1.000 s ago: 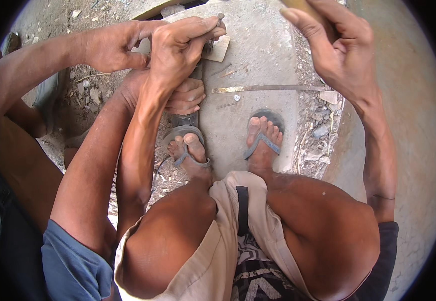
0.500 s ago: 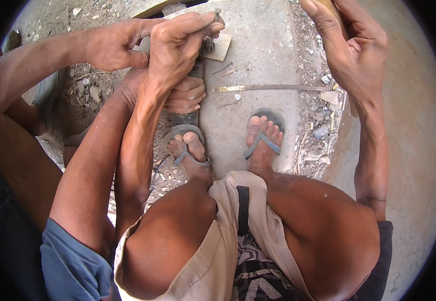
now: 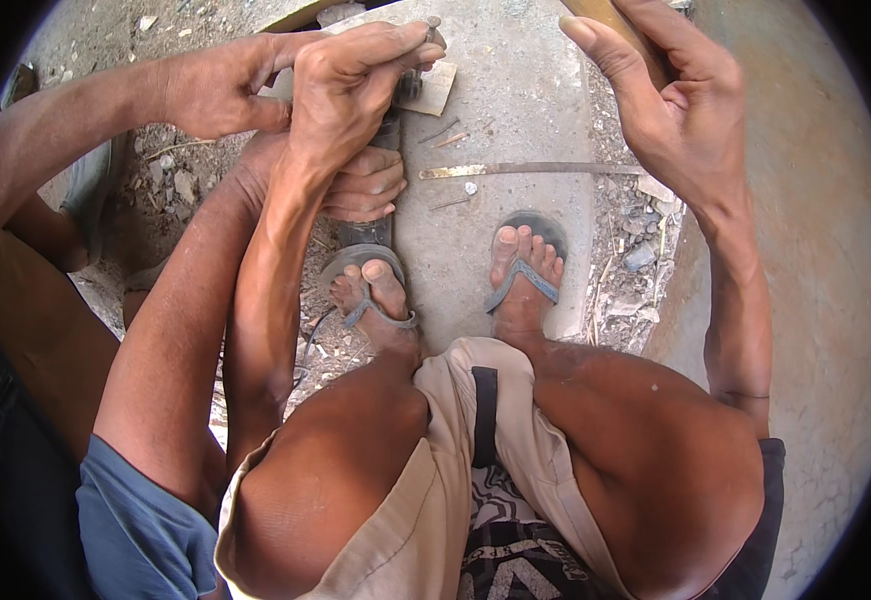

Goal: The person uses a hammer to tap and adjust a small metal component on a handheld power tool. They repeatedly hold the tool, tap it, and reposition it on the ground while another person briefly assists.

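Note:
My left hand (image 3: 345,85) pinches a nail (image 3: 432,24) upright between thumb and fingertips. Beneath it is a dark metal piece (image 3: 383,132), partly hidden, beside a small flat piece of wood (image 3: 435,90) on the concrete slab (image 3: 515,110). My right hand (image 3: 683,110), raised at the upper right, is closed round a brown piece of wood (image 3: 635,35) whose far end is out of view. A co-worker's hand (image 3: 367,185) grips the dark metal piece below my left wrist. That person's other hand (image 3: 220,85) reaches in from the left, fingers behind my hand.
A flat rusty metal strip (image 3: 525,170) lies across the slab, with loose nails (image 3: 449,202) and a small white stone (image 3: 470,188) near it. My sandalled feet (image 3: 525,265) rest on and beside the slab. Rubble (image 3: 635,240) runs along its right edge.
My right hand has swung left and slightly down with the piece of wood. My left hand keeps its pinch on the nail, and the co-worker's hands stay in place.

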The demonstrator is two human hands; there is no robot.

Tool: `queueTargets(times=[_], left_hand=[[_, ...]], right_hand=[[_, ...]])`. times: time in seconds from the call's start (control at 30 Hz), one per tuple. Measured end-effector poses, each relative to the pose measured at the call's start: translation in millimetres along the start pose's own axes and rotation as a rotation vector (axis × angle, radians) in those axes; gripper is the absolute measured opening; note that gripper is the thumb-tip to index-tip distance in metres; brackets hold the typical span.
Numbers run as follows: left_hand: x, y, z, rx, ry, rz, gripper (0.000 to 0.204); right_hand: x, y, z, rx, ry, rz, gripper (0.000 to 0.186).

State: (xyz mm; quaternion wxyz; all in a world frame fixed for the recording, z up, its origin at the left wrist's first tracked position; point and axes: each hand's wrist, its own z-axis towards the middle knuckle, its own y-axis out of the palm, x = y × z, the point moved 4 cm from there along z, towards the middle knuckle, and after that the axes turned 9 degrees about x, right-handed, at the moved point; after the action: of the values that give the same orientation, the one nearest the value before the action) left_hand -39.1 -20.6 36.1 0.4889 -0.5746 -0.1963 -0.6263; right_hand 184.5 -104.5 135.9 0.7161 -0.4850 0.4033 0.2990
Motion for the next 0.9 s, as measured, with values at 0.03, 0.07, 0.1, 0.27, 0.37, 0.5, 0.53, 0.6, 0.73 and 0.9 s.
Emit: queueTargets(times=[0.03,0.07,0.1,0.27,0.37,0.5,0.53,0.6,0.73,0.9], left_hand=[[1.5,-0.4,0.1,-0.005,0.01,0.018,0.021],[2.6,-0.9,-0.2,-0.009,0.019,0.035,0.021],[2.7,-1.6,-1.1,-0.015,0.015,0.05,0.021],[0.9,-2.9,-3.0,-0.012,-0.016,0.006,0.02],[0.7,1.9,0.5,-0.006,0.009,-0.023,0.021],[1.2,-4.6,-1.2,-0.005,-0.007,0.045,0.02],[1.7,-3.7,-2.2,-0.006,-0.011,0.04,0.02],[2.2,-0.9,-2.2,-0.007,-0.012,0.026,0.02],[2.8,0.1,-0.3,-0.005,0.003,0.036,0.02],[3.7,-3.9,1.8,0.001,0.017,0.078,0.02]], right_hand=[[-1.2,1.0,-0.9,-0.034,-0.012,-0.034,0.037],[-2.3,2.1,-2.0,-0.067,-0.025,-0.067,0.037],[-7.1,1.9,-2.8,-0.125,-0.051,-0.138,0.037],[-30.1,-2.7,22.5,0.257,0.202,0.01,0.039],[-28.9,1.2,23.5,0.188,-0.046,-0.169,0.036],[-15.7,-8.7,21.0,-0.316,-0.247,-0.156,0.033],[-13.8,-11.8,19.9,-0.339,-0.257,-0.115,0.032],[-10.9,-7.1,15.2,0.007,-0.263,-0.017,0.033],[-15.6,0.6,-1.4,-0.015,-0.079,-0.059,0.035],[-14.0,4.9,11.7,0.024,-0.183,-0.203,0.039]])
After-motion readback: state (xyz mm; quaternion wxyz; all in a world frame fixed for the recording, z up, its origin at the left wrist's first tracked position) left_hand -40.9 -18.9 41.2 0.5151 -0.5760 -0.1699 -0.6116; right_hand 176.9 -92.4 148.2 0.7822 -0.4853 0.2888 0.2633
